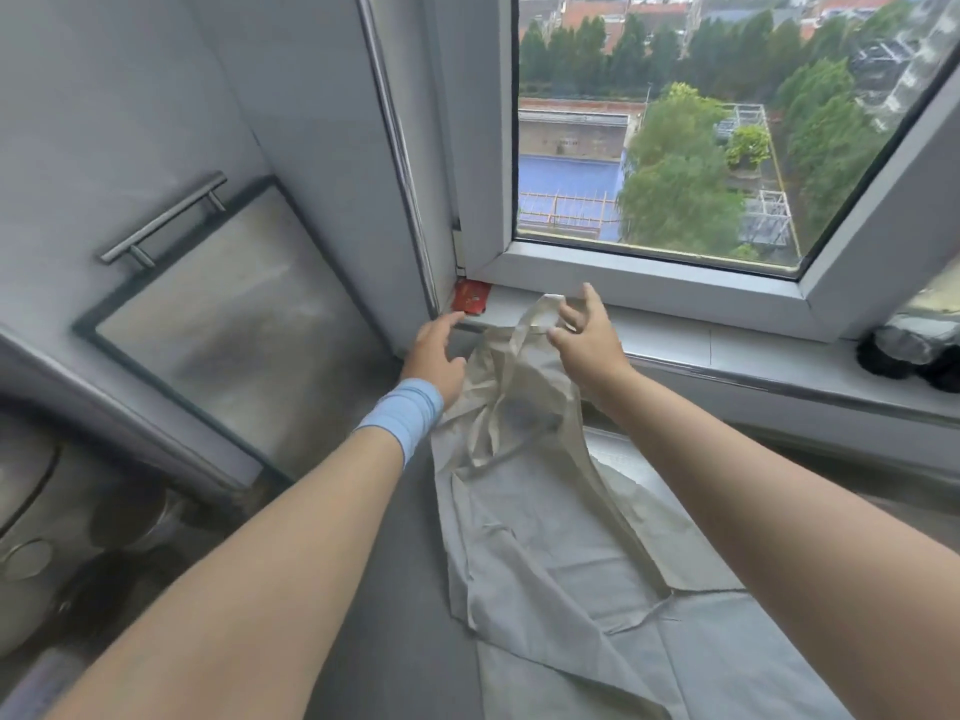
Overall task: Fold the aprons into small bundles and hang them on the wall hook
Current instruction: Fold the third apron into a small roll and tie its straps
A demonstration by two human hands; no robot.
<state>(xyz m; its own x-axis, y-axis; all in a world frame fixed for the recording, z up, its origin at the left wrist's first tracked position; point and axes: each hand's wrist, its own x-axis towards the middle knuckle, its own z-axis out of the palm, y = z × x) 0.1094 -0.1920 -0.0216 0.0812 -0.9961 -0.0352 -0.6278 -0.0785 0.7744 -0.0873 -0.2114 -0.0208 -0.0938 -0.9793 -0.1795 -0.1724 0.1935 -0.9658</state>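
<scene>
We find no writing that we can read here. The small red packet (470, 296) on the window sill (670, 340) bears faint marks, too blurred for us to make out.

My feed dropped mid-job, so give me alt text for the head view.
A beige apron lies crumpled on a grey surface below a window; the right hand holds its neck strap by the sill, while the left hand, wearing a blue wristband, is open at the apron's left edge.
</scene>
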